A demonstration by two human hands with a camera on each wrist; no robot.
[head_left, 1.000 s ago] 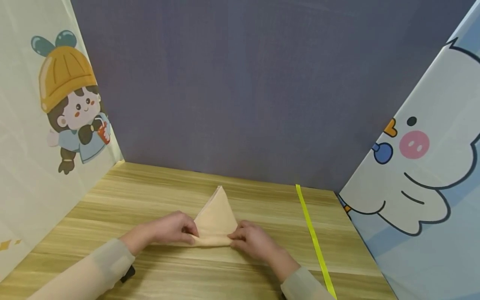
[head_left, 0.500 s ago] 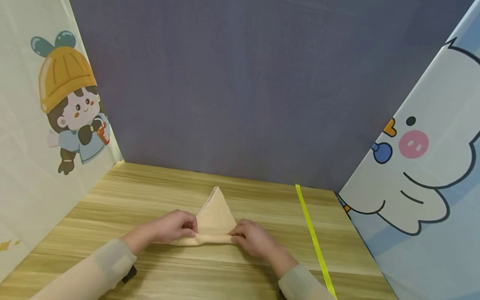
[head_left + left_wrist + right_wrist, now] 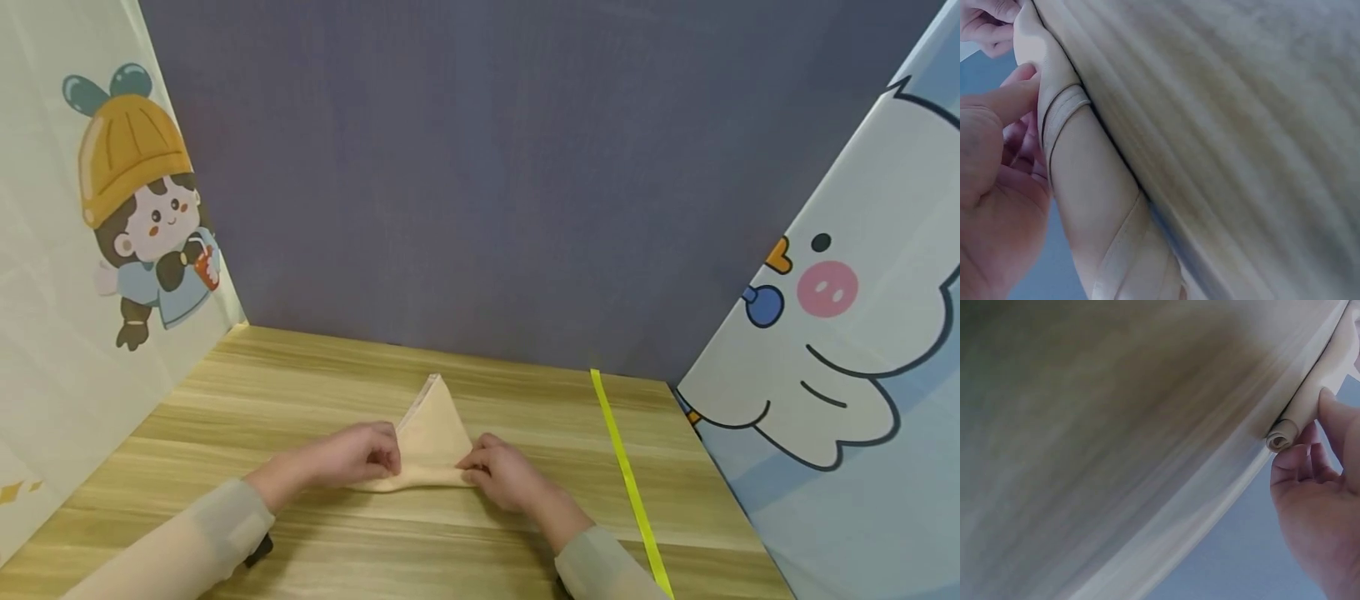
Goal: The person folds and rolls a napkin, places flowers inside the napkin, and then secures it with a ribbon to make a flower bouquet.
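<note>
Head view: I have the cream cloth (image 3: 433,429) mid-table, tip toward the far edge of the table (image 3: 450,554), rolled edge (image 3: 431,477) toward the near edge. Since a second ago, the tip has slid slightly left; left hand (image 3: 358,455) has crept in along the roll, right hand (image 3: 516,478) is about where it was. The bump beside the left fingers half a second back has smoothed out. My read: evening up the roll, little gain in turns; flat triangle remains unrolled. Cloth sits between the hands, roll running from one to the other. Yellow strip (image 3: 628,471) well apart, toward the table's right edge.

Left wrist: left thumb against the roll, fingers curled behind it; I call that a grip. Overlapping wraps (image 3: 1067,112) show just beside the thumb, and the roll runs on past the hand to its left end. Right hand at the far end of the roll.

Right wrist: thumb and fingers pinch the roll near its right end; spiral end (image 3: 1279,441) shows just past the fingertips. Can't count turns reliably.
</note>
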